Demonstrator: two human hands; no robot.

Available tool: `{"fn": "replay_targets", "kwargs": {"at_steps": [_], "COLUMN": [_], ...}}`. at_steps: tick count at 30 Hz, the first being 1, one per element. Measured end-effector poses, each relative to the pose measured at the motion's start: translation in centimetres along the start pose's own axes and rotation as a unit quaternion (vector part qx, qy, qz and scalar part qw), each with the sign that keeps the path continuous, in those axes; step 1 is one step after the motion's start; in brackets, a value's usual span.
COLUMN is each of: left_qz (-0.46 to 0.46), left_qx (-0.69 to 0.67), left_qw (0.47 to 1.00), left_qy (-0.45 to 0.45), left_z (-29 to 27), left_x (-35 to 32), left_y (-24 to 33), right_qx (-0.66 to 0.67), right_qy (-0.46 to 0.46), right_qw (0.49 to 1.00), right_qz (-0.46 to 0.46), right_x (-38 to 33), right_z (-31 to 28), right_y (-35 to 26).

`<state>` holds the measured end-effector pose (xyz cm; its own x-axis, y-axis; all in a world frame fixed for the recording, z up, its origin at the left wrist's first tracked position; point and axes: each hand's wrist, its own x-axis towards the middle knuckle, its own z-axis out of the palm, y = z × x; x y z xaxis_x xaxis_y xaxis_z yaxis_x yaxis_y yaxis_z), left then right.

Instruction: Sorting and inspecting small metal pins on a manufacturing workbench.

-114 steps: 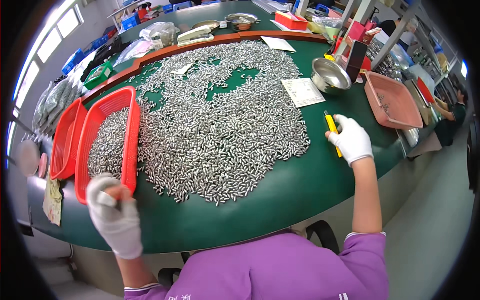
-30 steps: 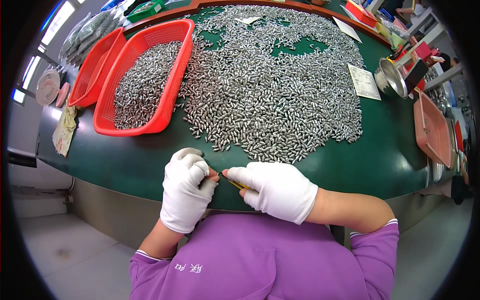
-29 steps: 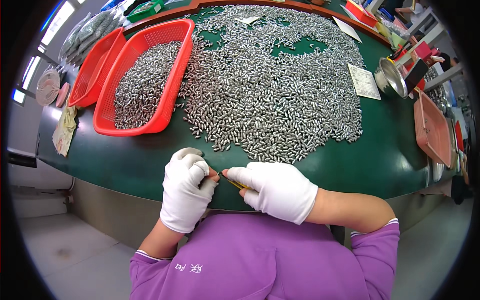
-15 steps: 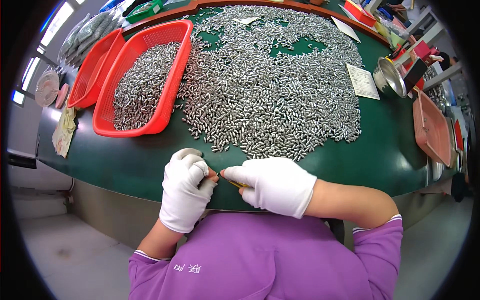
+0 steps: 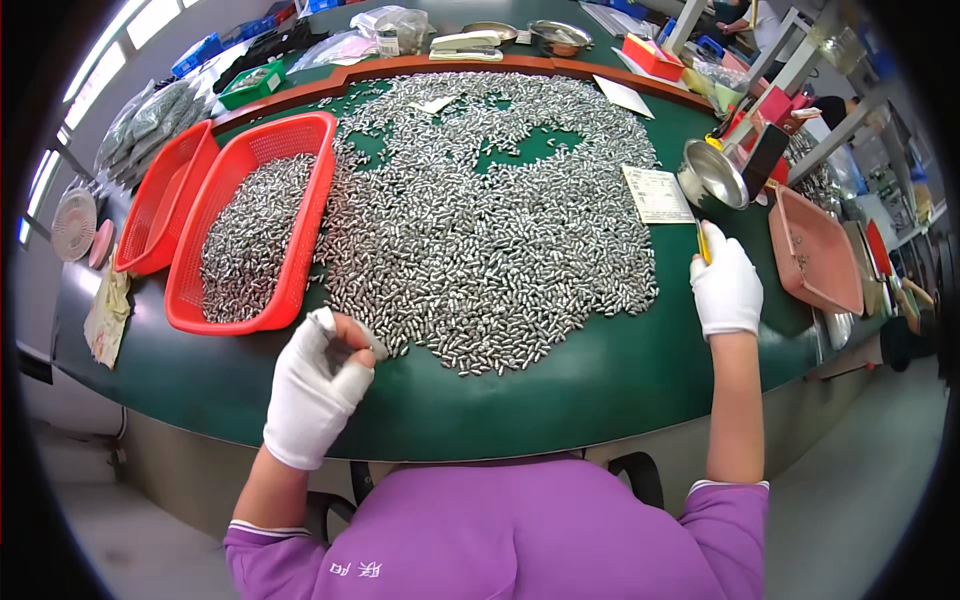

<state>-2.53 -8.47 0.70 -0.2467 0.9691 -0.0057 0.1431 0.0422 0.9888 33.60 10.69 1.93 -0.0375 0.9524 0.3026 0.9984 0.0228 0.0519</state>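
Note:
Many small silvery metal pieces (image 5: 480, 250), capsule-shaped, lie spread in a wide single heap on the green table. At the heap's near left edge is my left hand (image 5: 312, 390), in a white glove with bare thumb and finger ends. Its fingers are curled toward the thumb; whatever they hold, if anything, is too small to make out. Out to the right, my gloved right hand (image 5: 728, 288) is closed around a slim yellow-handled tool (image 5: 704, 246), whose thin end points away from me toward a paper slip (image 5: 658, 195).
A red perforated basket (image 5: 318, 215) of metal pieces stands left, beside another red basket (image 5: 140, 255). At right are a steel bowl (image 5: 715, 175), a dark phone-like slab (image 5: 765, 155) and a pink tray (image 5: 830, 285). A wooden rim (image 5: 480, 66) borders the table's far side.
My hands, together near the table's front edge before, are now apart. The left went left to the heap's edge, the right far right with the yellow tool. The view has shifted.

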Motion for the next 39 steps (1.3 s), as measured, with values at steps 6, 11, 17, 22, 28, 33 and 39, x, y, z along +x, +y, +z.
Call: {"fn": "replay_targets", "kwargs": {"at_steps": [6, 11, 17, 22, 28, 33, 39], "left_qz": [-0.049, -0.013, -0.028, -0.063, -0.079, -0.055, -0.101], "left_qx": [-0.04, -0.152, -0.24, -0.249, -0.222, -0.188, -0.193], "left_qw": [0.996, 0.984, 0.958, 0.949, 0.955, 0.966, 0.961], "left_qy": [-0.07, -0.096, -0.153, -0.182, -0.18, -0.17, -0.17], "left_z": [2.2, 3.6, 3.5, 3.4, 3.9, 4.1, 4.0], "left_x": [5.2, 7.4, 7.6, 7.2, 6.9, 7.0, 6.8], "left_y": [2.9, 1.6, -1.9, -1.4, -0.8, -0.8, -0.4], "right_qx": [0.01, 0.328, 0.26, 0.254, 0.276, 0.273, 0.457], "right_qy": [0.021, -0.017, -0.092, -0.074, -0.076, -0.059, 0.033], "right_qw": [0.998, 0.874, 0.896, 0.891, 0.875, 0.878, 0.805], "right_qz": [-0.05, -0.358, -0.348, -0.369, -0.39, -0.39, -0.377], "right_x": [0.9, -1.2, -0.9, -1.0, -0.9, -1.0, -1.2], "right_z": [2.6, -0.4, 2.0, 2.7, 2.4, 2.9, 1.1], "right_y": [0.8, -8.9, -13.6, -13.9, -13.6, -13.8, -14.0]}}
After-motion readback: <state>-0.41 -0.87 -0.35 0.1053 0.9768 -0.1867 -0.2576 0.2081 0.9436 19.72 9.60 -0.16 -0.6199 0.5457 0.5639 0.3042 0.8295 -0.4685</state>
